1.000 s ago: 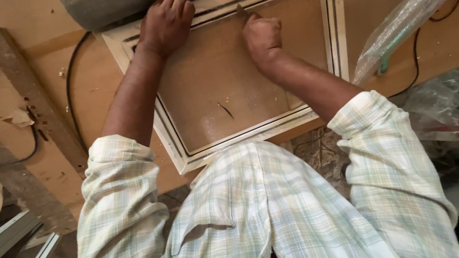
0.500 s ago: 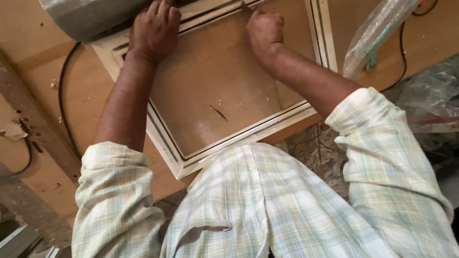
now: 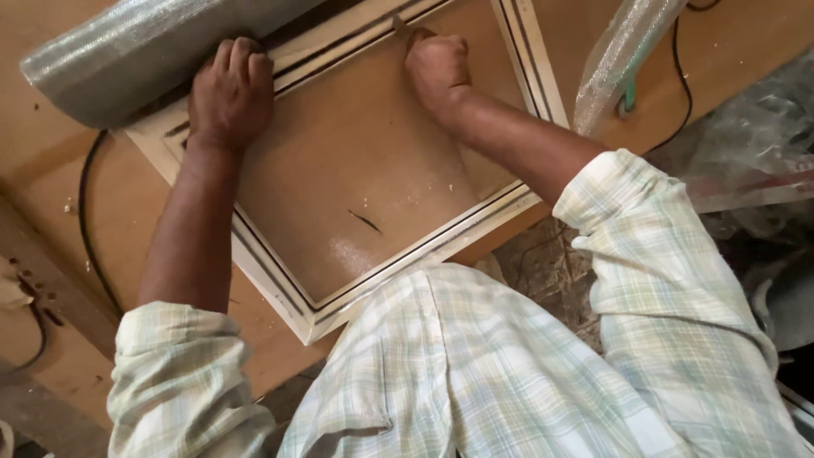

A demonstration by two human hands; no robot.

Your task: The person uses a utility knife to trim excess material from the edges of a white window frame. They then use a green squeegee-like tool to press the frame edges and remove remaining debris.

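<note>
A rectangular picture frame with a pale moulded border and a brown backing board lies face down on a wooden table. My left hand presses flat on the frame's far left corner. My right hand is closed around a small thin tool, whose tip touches the inner edge of the far side of the frame. A dark scratch marks the backing board. Fine sawdust lies on the board near the front edge.
A roll of bubble wrap lies along the frame's far left edge. Another wrapped bundle stands at the upper right with a black cable beside it. A second black cable runs on the left. Clear plastic sheeting sits at the right.
The view has shifted, so the frame and both hands sit lower in the picture and more of the bubble wrap roll shows. Both hands keep their places on the frame.
</note>
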